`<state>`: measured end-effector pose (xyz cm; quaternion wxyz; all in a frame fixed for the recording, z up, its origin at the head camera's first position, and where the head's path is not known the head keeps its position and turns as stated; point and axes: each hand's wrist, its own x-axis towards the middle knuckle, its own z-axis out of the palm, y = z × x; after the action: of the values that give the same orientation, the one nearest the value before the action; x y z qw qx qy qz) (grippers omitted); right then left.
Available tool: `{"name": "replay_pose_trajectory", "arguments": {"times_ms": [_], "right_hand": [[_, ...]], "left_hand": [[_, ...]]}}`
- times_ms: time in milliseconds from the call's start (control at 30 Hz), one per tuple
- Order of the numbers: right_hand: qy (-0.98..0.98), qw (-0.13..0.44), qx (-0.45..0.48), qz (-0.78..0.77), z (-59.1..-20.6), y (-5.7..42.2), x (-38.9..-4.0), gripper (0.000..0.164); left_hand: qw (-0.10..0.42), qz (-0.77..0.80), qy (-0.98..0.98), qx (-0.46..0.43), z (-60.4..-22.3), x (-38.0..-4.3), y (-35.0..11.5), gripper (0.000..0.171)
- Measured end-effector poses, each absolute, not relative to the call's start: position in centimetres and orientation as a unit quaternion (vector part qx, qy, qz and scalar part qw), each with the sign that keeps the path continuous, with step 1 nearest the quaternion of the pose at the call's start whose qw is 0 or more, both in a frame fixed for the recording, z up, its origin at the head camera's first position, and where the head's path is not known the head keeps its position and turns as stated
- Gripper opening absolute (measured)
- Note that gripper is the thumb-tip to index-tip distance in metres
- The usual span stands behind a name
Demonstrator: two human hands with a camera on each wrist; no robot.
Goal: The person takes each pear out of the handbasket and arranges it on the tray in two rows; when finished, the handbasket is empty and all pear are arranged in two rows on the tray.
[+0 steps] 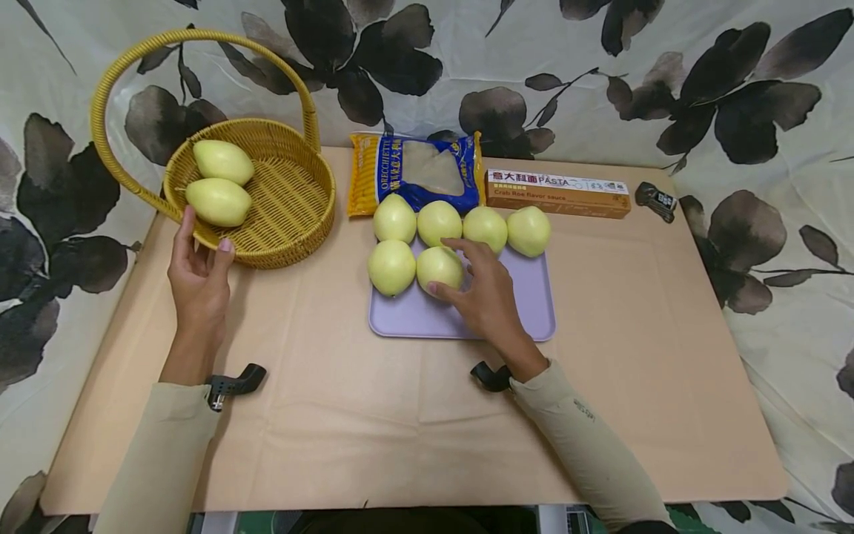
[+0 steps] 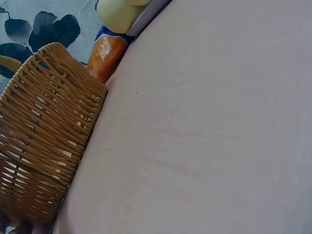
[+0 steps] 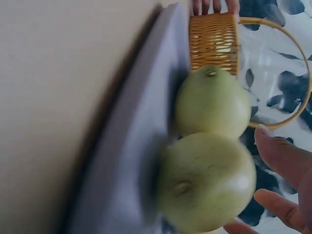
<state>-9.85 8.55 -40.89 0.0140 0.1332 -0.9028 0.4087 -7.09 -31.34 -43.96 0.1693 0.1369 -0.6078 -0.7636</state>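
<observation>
At the left, my left hand point(image 1: 200, 278) holds the near rim of a yellow wicker basket point(image 1: 293, 248), with thumb and forefinger tips at the edge. In the left wrist view its fingertips point(image 2: 27, 228) show at the basket wall. Two pale green, smooth-skinned fruits point(image 1: 219, 202) lie inside. Over the lilac tray point(image 1: 400, 326), my right hand point(image 1: 490, 297) reaches round the near-row fruit point(image 1: 438, 265), thumb and fingers spread to either side. In the right wrist view the spread thumb point(image 3: 278, 148) lies beside two fruits point(image 3: 207, 183).
More such fruits stand in two rows on the tray, several of them in the far row point(image 1: 395, 219). Behind lie a blue and yellow pasta bag point(image 1: 427, 170), a brown pasta box point(image 1: 557, 196) and a small black packet point(image 1: 657, 200). The basket's tall handle point(image 1: 100, 126) arches upward.
</observation>
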Motion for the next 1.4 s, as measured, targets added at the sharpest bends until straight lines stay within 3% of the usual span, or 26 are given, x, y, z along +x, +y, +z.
{"name": "replay_pose_trajectory", "arguments": {"times_ms": [233, 500, 1033, 1400], "right_hand": [[-0.873, 0.058, 0.185, 0.448, -38.2, 5.7, -10.7, 0.067], [-0.827, 0.049, 0.258, 0.498, -36.2, 0.0, -12.3, 0.064], [-0.8, -0.038, 0.328, 0.501, -37.2, -12.2, -16.1, 0.065], [-0.846, -0.102, 0.308, 0.423, -37.2, -18.9, -19.5, 0.066]], "left_hand": [[0.173, -0.762, -0.61, 0.135, -43.9, -7.2, -31.5, 0.077], [0.175, -0.76, -0.613, 0.131, -44.2, -7.2, -31.7, 0.079], [0.167, -0.763, -0.613, 0.117, -44.1, -7.2, -31.6, 0.081], [0.171, -0.752, -0.626, 0.111, -44.0, -7.2, -31.4, 0.08]]}}
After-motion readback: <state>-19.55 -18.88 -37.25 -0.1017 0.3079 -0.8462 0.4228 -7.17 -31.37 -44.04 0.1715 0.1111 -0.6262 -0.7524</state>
